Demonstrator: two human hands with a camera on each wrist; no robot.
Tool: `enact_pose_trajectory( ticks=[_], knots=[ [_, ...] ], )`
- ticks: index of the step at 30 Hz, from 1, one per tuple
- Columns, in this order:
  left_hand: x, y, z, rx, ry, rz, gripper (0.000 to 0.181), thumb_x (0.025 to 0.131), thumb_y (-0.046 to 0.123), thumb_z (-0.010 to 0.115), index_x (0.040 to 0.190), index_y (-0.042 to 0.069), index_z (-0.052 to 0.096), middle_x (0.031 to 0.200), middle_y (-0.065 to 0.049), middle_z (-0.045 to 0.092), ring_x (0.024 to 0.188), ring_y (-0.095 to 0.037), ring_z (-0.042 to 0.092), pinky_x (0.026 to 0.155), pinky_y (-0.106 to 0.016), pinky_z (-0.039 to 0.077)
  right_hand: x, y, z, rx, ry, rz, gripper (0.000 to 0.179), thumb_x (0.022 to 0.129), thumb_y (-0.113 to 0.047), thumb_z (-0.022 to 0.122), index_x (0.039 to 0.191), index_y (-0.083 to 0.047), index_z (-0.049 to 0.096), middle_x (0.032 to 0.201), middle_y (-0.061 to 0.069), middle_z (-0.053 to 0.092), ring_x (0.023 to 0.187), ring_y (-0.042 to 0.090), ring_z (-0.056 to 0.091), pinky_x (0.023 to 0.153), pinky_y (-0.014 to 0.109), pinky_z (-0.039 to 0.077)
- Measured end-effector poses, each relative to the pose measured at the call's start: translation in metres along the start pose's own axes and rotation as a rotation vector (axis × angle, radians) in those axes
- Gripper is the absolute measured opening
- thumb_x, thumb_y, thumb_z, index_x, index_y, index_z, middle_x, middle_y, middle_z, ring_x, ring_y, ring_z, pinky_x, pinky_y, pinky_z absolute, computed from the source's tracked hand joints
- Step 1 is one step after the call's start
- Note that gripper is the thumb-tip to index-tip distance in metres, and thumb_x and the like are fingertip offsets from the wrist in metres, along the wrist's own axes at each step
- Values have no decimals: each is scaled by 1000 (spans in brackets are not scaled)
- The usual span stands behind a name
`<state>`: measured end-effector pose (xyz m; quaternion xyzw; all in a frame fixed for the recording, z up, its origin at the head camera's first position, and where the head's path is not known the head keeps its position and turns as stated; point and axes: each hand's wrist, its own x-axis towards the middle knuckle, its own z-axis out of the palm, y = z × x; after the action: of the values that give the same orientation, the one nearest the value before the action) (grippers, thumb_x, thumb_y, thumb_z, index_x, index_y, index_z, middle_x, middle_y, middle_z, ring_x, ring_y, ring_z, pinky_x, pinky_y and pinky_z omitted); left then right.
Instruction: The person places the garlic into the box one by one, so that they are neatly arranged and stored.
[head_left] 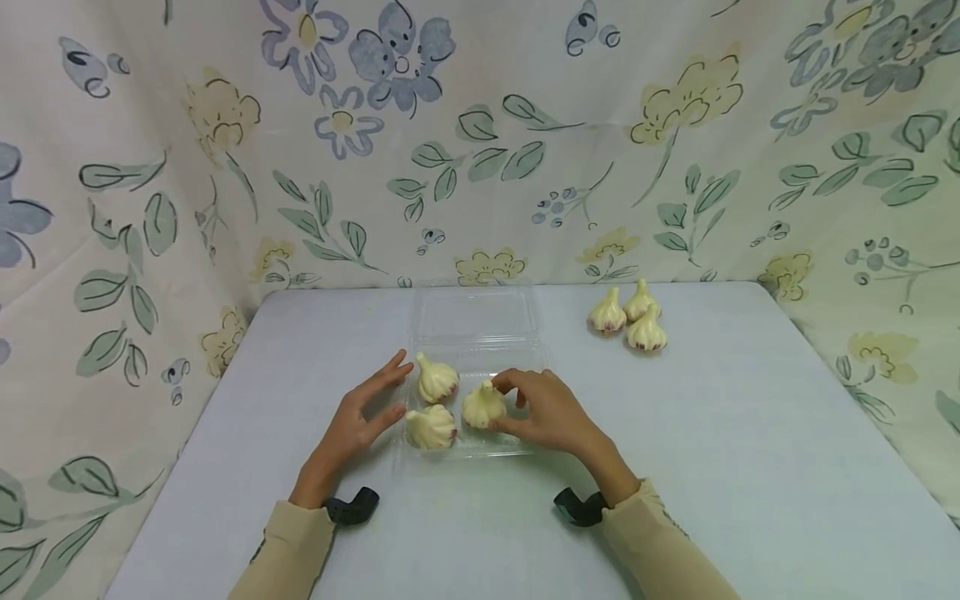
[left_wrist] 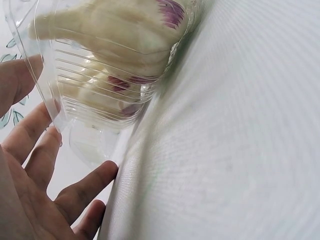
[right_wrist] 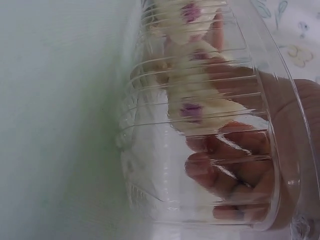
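Note:
A clear plastic clamshell box point(head_left: 480, 451) lies on the table with its lid point(head_left: 477, 317) folded back. Inside its left side are two garlic bulbs point(head_left: 437, 380), one behind the other. With thumb and fingers, my right hand point(head_left: 551, 412) pinches a third garlic bulb point(head_left: 482, 407) inside the box, to the right of those two. The right wrist view shows these fingers point(right_wrist: 202, 167) through the ribbed clear wall. My left hand point(head_left: 367, 408) is spread at the box's left side, thumb and fingertips right at the rim point(left_wrist: 44, 85).
Three more garlic bulbs point(head_left: 647, 332) stand in a cluster at the back right of the white table point(head_left: 750, 433). A flowered curtain point(head_left: 480, 167) hangs behind the table and along its sides. Dark wrist-worn cameras point(head_left: 581, 507) sit at both cuffs.

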<state>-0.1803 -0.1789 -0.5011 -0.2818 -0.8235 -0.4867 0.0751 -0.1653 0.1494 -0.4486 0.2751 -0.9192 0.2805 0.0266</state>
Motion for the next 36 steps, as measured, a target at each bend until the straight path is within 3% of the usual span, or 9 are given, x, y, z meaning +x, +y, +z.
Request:
enact_pose_trajectory(
  ticks=[21, 27, 36],
  knots=[
    [1, 2, -1, -20, -10, -1, 59, 94, 6, 68, 150, 15, 52, 166, -8, 35, 131, -39, 60, 118, -21, 29, 34, 11, -3, -51, -69, 43, 50, 86, -42, 81, 128, -20, 67, 117, -3, 76, 77, 10, 59, 76, 30, 44],
    [1, 3, -1, -16, -14, 0, 59, 94, 6, 68, 150, 14, 52, 166, -9, 35, 131, -38, 60, 118, -23, 30, 37, 12, -4, -43, -73, 41, 50, 88, -40, 79, 129, -16, 66, 117, 1, 76, 81, 16, 64, 73, 30, 48],
    [2, 4, -1, -16, -10, 12, 58, 94, 5, 68, 149, 13, 52, 165, -10, 35, 131, -38, 60, 118, -22, 30, 39, 11, -2, -87, -64, 33, 51, 91, -38, 76, 133, -12, 64, 117, 0, 75, 88, 18, 72, 80, 37, 54]
  ],
)
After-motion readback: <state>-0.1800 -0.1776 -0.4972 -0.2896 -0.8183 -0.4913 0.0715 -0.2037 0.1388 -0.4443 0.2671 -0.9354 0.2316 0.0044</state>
